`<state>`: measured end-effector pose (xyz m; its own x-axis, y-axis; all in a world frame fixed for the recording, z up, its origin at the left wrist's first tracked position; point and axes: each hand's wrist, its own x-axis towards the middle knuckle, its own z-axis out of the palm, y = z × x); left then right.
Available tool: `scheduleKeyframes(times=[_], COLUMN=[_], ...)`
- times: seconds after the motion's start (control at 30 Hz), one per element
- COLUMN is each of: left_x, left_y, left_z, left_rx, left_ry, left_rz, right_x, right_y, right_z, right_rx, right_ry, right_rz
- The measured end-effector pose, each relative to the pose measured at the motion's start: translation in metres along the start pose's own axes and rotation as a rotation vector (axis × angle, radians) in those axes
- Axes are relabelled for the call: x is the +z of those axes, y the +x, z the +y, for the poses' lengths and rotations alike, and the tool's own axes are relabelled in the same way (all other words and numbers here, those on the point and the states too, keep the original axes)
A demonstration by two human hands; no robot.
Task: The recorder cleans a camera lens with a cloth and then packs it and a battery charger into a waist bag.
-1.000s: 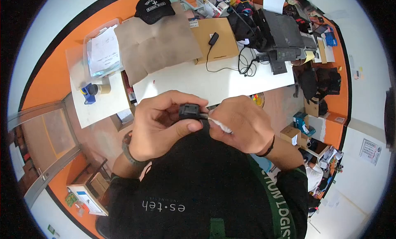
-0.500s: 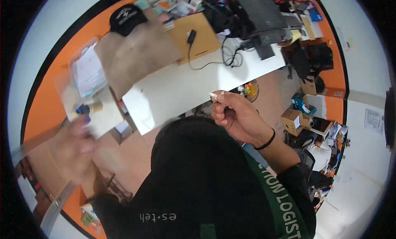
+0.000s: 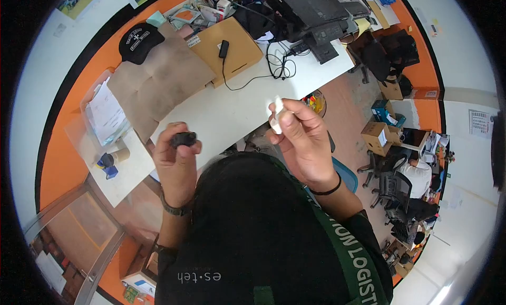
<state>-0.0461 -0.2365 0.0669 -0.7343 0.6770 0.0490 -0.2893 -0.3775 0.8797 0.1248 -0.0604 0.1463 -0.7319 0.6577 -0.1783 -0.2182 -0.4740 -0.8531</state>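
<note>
My left hand (image 3: 175, 160) is closed on a small, rounded black object (image 3: 182, 139), pinched between thumb and fingers; its exact kind cannot be made out. To the right, my right hand (image 3: 308, 147) grips a small white piece (image 3: 276, 125) between thumb and fingertips. The white piece is narrow with an upright tip, and my fingers cover part of it. Both hands are raised, apart from each other, over the near edge of the white table (image 3: 226, 115).
On the table lie a beige cushion (image 3: 163, 68), a black cap (image 3: 140, 42), a cardboard box (image 3: 237, 44) with a black adapter and cable, and a black printer (image 3: 311, 15). A side table (image 3: 120, 184) holds a tape roll (image 3: 122, 155). A person (image 3: 416, 178) sits far right.
My left hand has come from the side table at the left toward the middle, now showing the black object. My right hand has turned, exposing more of the white piece.
</note>
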Motion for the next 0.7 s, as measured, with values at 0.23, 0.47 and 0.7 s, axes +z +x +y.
scheduleKeyframes(times=[0.23, 0.47, 0.7], left_x=[0.006, 0.012, 0.029], left_y=[-0.015, -0.012, -0.002], left_z=[-0.002, 0.002, 0.016], left_rx=[-0.094, -0.096, -0.073], left_ry=[0.116, 0.167, 0.18], left_rz=[-0.096, -0.115, -0.199], right_x=[-0.007, -0.001, 0.001], right_y=[0.004, 0.004, 0.002], right_z=[-0.001, 0.0, -0.003], right_rx=[0.165, 0.238, 0.322], right_ry=[0.161, 0.26, 0.456], right_rz=[-0.177, -0.241, -0.496])
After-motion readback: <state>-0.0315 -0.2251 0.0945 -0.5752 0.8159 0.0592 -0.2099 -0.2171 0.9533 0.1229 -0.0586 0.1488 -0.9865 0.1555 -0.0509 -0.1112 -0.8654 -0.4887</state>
